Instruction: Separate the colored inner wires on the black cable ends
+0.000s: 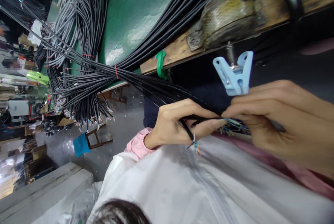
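My left hand (176,121), in a pink cuff, is closed around a black cable (187,130). Stripped coloured wires (196,146) stick out of a cable end just below its fingers. Close beside it on the right, my right hand (284,123) is closed, thumb and fingers pinched at the black cable where thin coloured wires (236,124) come out. Both hands' fingertips nearly meet. A bundle of black cables (135,76), tied with a red band (116,71), runs from the table to my hands. Just above my right hand is a light blue clothes peg (235,74).
On the green table (130,15) lie more black cables (88,25) and grey cables (62,25). Its wooden edge (177,52) carries a green clip (161,64) and a tape-wrapped device (229,12). A blue-covered stool (82,144) stands on the floor at left.
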